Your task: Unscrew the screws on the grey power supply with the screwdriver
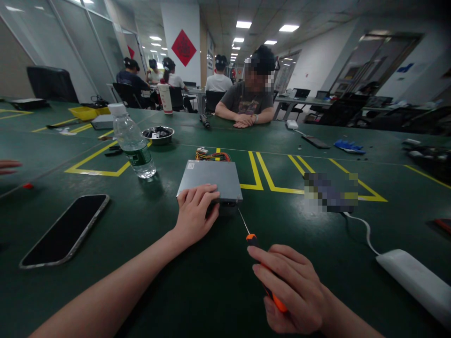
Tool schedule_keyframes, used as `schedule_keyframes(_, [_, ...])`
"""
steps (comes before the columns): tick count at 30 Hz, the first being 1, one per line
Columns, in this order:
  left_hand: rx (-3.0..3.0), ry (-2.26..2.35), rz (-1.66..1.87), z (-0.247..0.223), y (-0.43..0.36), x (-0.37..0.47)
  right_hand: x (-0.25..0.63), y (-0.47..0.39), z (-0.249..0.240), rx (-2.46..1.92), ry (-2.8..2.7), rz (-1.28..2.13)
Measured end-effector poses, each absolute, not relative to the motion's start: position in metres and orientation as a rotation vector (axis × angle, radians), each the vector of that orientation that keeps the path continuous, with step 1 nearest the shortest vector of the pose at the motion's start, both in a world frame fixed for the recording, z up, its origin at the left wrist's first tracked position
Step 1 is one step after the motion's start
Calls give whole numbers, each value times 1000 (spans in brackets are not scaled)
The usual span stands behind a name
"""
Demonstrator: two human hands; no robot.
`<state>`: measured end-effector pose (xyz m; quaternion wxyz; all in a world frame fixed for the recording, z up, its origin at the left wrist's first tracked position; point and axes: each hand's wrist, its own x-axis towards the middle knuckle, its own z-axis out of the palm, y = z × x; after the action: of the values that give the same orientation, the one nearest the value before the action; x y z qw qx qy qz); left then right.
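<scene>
A grey metal computer power supply (pixel 211 176) lies on the green table in front of me, its bundle of coloured cables (pixel 213 156) at the far side. My left hand (pixel 197 213) rests on its near left part, fingers on the top and thumb along the front face, steadying contact with the case. In my right hand (pixel 292 286) is an orange and black screwdriver (pixel 251 239), gripped by its handle. Its thin shaft points up and left to the lower right corner of the front face; whether the tip touches there I cannot tell.
Left of the power supply stand a water bottle (pixel 136 145) and a metal bowl (pixel 159 135) with dark small parts. A phone (pixel 66 230) lies at the left, a white power strip (pixel 416 281) at the right. Across the table sits a person (pixel 246 101); another hand (pixel 9 165) shows at the left edge.
</scene>
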<state>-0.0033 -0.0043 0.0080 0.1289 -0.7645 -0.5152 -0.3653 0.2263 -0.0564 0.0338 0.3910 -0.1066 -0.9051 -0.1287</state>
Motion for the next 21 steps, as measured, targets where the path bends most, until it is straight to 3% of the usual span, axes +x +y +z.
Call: schedule_keyframes(21, [-2207, -1474, -1063, 6, -2, -3, 225, -55, 32, -264, -2270, -336])
